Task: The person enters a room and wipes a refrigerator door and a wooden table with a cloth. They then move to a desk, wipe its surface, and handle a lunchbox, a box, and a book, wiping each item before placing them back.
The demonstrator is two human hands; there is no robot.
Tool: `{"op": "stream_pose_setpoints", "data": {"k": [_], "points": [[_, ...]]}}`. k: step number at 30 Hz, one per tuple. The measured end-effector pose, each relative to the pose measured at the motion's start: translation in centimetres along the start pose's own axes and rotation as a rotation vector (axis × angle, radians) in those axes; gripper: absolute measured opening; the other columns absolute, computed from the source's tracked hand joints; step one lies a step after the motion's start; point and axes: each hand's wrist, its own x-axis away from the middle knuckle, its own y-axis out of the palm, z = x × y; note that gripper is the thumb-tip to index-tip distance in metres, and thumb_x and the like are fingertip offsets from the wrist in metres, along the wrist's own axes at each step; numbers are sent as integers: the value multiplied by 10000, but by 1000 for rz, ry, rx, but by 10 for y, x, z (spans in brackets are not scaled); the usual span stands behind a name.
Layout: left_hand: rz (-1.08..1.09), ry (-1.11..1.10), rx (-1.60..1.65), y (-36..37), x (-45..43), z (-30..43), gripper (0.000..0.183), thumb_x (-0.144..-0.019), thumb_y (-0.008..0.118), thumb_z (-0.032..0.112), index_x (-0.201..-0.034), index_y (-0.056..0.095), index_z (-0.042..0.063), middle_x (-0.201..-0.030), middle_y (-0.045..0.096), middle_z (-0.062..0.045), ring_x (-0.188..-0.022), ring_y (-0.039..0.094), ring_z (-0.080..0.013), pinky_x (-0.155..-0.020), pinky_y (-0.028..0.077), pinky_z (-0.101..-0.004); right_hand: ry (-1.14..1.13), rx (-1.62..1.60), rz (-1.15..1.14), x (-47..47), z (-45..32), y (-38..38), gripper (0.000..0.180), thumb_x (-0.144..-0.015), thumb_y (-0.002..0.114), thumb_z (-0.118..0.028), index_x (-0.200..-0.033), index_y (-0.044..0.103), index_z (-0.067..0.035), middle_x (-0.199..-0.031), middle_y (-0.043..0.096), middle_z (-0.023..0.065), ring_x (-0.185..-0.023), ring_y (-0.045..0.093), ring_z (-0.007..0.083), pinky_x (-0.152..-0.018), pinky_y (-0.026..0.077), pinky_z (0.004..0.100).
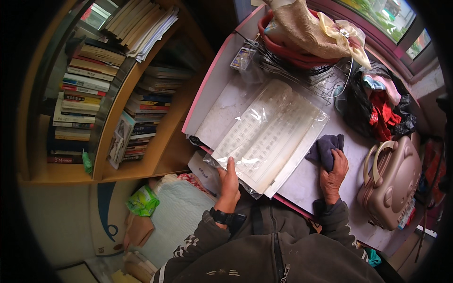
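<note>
Clear plastic wrapping [260, 116] encloses a booklet or stack of pale paper sheets [269, 155] bearing columns of handwritten-looking characters. It lies on the light tabletop [297, 192], its near edge reaching past the pink table rim. My left hand [228, 189] grips its near left corner, thumb on top and the other fingers hidden underneath. To the right of the papers, my right hand [334, 173] holds a bunched dark purple-grey cloth [327, 146] on the tabletop.
A red basket [274, 42] draped with tan fabric stands in a wire rack [329, 92] at the back. Beyond the right hand are a black plastic bag [354, 116] of clothes and a rose-gold hard case [393, 184]. A wooden bookshelf [109, 141] stands left.
</note>
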Motion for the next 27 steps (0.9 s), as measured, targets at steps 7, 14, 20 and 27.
{"op": "stream_pose_setpoints", "data": {"k": [7,14,20,27], "points": [[-21,29,-659,-3,-2,-4,532,-1022,648,389,-1158,639,-126,-1048,729,-162,-970,673,-230,-889,522,-372,-21,-30,5,5,9,3,578,-671,666,39,-1241,643,-58,-1272,626,159,-1224,563,381,-1081,394,457],[-200,3,-258,-28,38,-56,300,-1060,612,323,-1121,544,37,-904,671,-48,-750,614,-101,-627,506,-260,90,-439,75,-10,-9,-15,535,-785,635,134,-1299,592,-10,-1293,610,169,-1237,581,324,-1121,396,381],[-315,-99,-198,-35,76,-80,311,-1044,639,324,-1024,629,14,-808,621,-5,-718,588,-76,-640,506,-260,-341,-121,-542,-21,-65,4,667,-638,702,41,-1294,620,-50,-1325,595,193,-1224,560,410,-1079,435,447],[-314,-76,-315,-56,78,-84,250,-1054,616,253,-1080,627,4,-848,643,-29,-777,613,-93,-704,531,-270,-335,-323,-449,-21,-101,15,639,-644,679,30,-1278,628,-33,-1304,587,213,-1200,563,419,-1062,442,453]]}}
